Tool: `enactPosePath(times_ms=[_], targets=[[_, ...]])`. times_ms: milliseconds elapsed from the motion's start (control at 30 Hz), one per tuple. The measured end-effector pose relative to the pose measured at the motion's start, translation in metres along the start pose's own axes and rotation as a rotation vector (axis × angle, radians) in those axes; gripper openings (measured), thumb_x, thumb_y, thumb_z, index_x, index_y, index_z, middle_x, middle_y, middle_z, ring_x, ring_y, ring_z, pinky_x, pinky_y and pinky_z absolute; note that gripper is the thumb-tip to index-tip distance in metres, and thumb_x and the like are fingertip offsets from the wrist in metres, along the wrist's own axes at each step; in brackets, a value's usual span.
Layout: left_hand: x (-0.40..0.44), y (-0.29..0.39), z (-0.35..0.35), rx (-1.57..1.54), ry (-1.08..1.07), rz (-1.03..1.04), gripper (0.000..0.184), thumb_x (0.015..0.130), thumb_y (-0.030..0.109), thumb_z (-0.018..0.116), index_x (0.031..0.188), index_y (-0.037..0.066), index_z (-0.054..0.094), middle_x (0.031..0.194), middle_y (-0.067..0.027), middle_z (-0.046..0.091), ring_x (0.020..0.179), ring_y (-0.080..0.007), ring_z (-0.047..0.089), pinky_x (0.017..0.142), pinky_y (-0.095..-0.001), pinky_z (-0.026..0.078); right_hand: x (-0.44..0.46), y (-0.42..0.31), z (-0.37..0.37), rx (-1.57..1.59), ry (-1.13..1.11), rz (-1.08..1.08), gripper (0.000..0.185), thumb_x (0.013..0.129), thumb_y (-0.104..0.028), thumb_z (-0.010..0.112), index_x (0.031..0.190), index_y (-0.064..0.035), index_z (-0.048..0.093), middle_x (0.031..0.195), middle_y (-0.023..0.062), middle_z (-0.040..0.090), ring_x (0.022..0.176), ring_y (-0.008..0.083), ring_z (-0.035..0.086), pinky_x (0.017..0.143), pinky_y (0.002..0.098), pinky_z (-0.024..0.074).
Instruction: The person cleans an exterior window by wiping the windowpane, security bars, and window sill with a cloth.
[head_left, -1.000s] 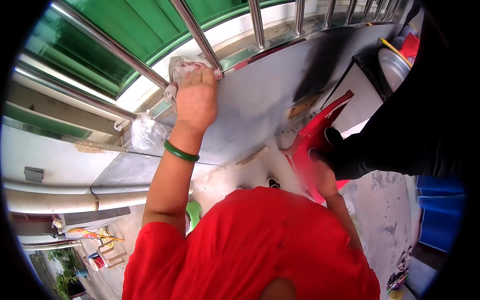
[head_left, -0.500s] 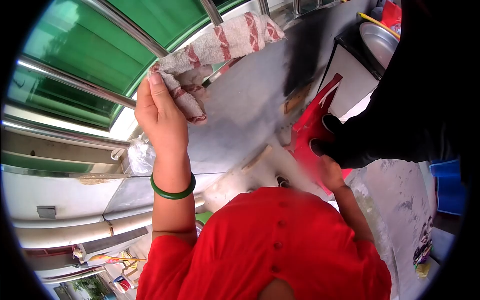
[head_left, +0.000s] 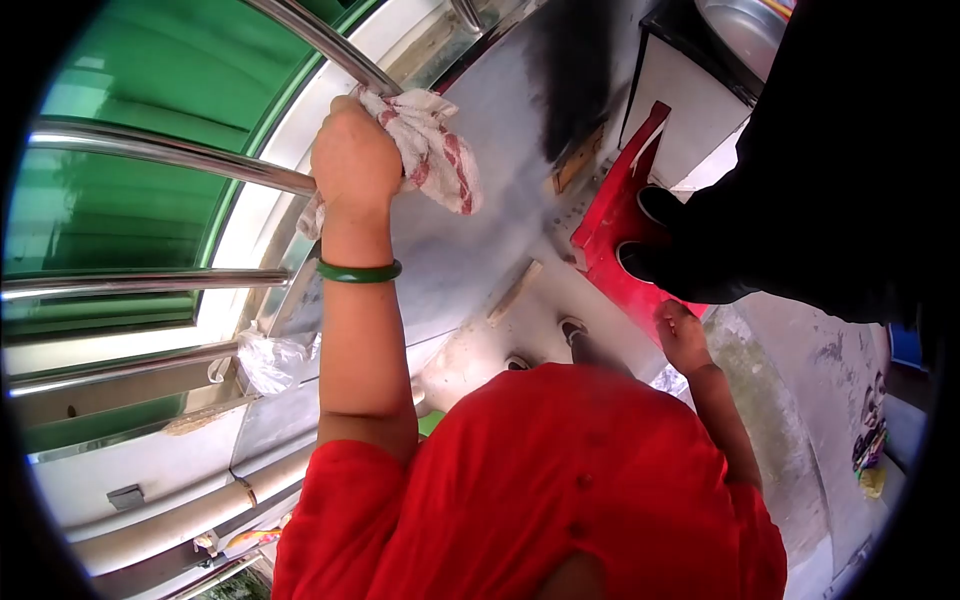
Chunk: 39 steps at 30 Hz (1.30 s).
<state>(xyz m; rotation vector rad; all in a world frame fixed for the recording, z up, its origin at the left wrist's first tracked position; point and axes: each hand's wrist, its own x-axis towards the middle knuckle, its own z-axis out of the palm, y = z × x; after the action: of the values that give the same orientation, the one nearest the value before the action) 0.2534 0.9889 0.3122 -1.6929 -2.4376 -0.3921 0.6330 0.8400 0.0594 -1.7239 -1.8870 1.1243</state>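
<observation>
My left hand, closed around a white towel with red markings, is at the windowsill beside the metal bars. Part of the towel hangs out past the fingers, and a smaller end shows below the wrist. A green bangle circles my left wrist. My right hand is low beside the red stool, its fingers loosely curled with nothing visible in them. Whether it touches the stool's edge is unclear. Another person's dark shoes stand on the stool.
Metal bars run across the green window. A plastic bag hangs by the lower bars. The other person's dark trousers fill the right side. A metal basin rests at the upper right, and a pipe runs lower left.
My left hand has moved slightly up and right in view; the towel, earlier stretched along the sill, is now bunched in it. My right hand has shifted a little right and its fingers show more clearly.
</observation>
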Motion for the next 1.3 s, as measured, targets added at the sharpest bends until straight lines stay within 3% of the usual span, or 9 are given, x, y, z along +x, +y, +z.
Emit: enactPosePath(times_ms=[267, 400, 467, 533, 600, 633, 967, 1167, 1300], targets=[[0.005, -0.025, 0.011, -0.060, 0.112, 0.210, 0.020, 0.092, 0.014, 0.045, 0.089, -0.003, 0.054, 0.081, -0.0275, 0.064, 0.079, -0.0446, 0.062, 0.072, -0.0523, 0.048, -0.012, -0.026, 0.007, 0.004, 0.037, -0.172, 0.014, 0.081, -0.004, 0.052, 0.093, -0.0035, 0.059, 0.086, 0.0167, 0.064, 0.083, 0.0320, 0.065, 0.072, 0.0377, 0.0510], [-0.044, -0.038, 0.020, 0.068, 0.360, 0.499, 0.020, 0.090, 0.010, 0.049, 0.100, -0.006, 0.055, 0.092, -0.0252, 0.065, 0.089, -0.0412, 0.063, 0.076, -0.0485, 0.050, -0.012, -0.055, 0.004, -0.028, 0.051, -0.147, 0.015, 0.081, -0.003, 0.053, 0.094, -0.0028, 0.060, 0.086, 0.0174, 0.064, 0.081, 0.0302, 0.065, 0.071, 0.0372, 0.0507], [-0.069, -0.039, 0.012, 0.190, 0.247, 0.608, 0.035, 0.082, 0.003, 0.048, 0.114, -0.010, 0.054, 0.129, -0.0260, 0.053, 0.124, -0.0372, 0.049, 0.108, -0.0408, 0.036, -0.009, -0.079, -0.002, 0.029, 0.061, -0.274, 0.014, 0.081, -0.003, 0.053, 0.094, -0.0018, 0.060, 0.089, 0.0177, 0.064, 0.081, 0.0309, 0.065, 0.071, 0.0371, 0.0506], [-0.079, -0.044, 0.003, 0.126, 0.396, 0.707, 0.025, 0.087, 0.007, 0.047, 0.107, -0.006, 0.056, 0.118, -0.0251, 0.059, 0.111, -0.0376, 0.057, 0.096, -0.0425, 0.045, -0.004, -0.099, -0.002, 0.048, 0.102, -0.286, 0.014, 0.082, -0.003, 0.054, 0.095, -0.0015, 0.060, 0.087, 0.0166, 0.064, 0.080, 0.0286, 0.065, 0.071, 0.0357, 0.0503], [-0.102, -0.036, -0.025, -0.086, -0.203, 0.373, 0.018, 0.093, 0.014, 0.046, 0.098, -0.001, 0.056, 0.104, -0.0226, 0.064, 0.093, -0.0382, 0.063, 0.079, -0.0456, 0.050, -0.004, -0.127, -0.003, 0.186, 0.009, -0.265, 0.014, 0.083, -0.005, 0.057, 0.097, -0.0017, 0.061, 0.090, 0.0134, 0.064, 0.082, 0.0238, 0.065, 0.073, 0.0335, 0.0498], [-0.105, -0.046, -0.015, -0.150, -0.078, 0.423, 0.021, 0.096, 0.020, 0.045, 0.091, 0.002, 0.054, 0.090, -0.0191, 0.064, 0.077, -0.0392, 0.062, 0.067, -0.0488, 0.049, -0.003, -0.136, 0.001, 0.275, -0.042, -0.278, 0.016, 0.084, -0.006, 0.058, 0.099, -0.0014, 0.061, 0.091, 0.0120, 0.064, 0.084, 0.0222, 0.065, 0.074, 0.0322, 0.0499], [-0.142, -0.069, -0.074, -0.409, -0.237, 0.932, 0.025, 0.089, 0.011, 0.056, 0.114, 0.006, 0.060, 0.104, -0.0119, 0.060, 0.089, -0.0333, 0.059, 0.072, -0.0406, 0.049, -0.010, -0.263, 0.048, 0.426, -0.073, -0.517, 0.045, 0.087, -0.020, 0.065, 0.127, -0.0062, 0.051, 0.116, 0.0091, 0.060, 0.109, 0.0203, 0.058, 0.093, 0.0339, 0.0457], [-0.116, -0.117, -0.137, -0.291, 0.624, 0.866, 0.029, 0.083, 0.001, 0.062, 0.112, 0.007, 0.064, 0.119, -0.0097, 0.058, 0.096, -0.0255, 0.058, 0.078, -0.0350, 0.048, 0.007, -0.283, 0.039, 1.206, -0.186, 0.283, 0.029, 0.098, -0.019, 0.046, 0.115, 0.0036, 0.054, 0.104, 0.0158, 0.064, 0.095, 0.0273, 0.064, 0.089, 0.0421, 0.0520], [-0.079, -0.179, -0.201, 0.225, 1.165, 0.619, 0.025, 0.089, 0.010, 0.063, 0.115, 0.009, 0.066, 0.113, -0.0095, 0.065, 0.103, -0.0228, 0.059, 0.083, -0.0315, 0.048, 0.050, -0.281, -0.009, 1.207, -0.065, 0.065, 0.021, 0.096, -0.021, 0.052, 0.101, -0.0026, 0.061, 0.092, 0.0077, 0.065, 0.082, 0.0198, 0.064, 0.077, 0.0354, 0.0543]])
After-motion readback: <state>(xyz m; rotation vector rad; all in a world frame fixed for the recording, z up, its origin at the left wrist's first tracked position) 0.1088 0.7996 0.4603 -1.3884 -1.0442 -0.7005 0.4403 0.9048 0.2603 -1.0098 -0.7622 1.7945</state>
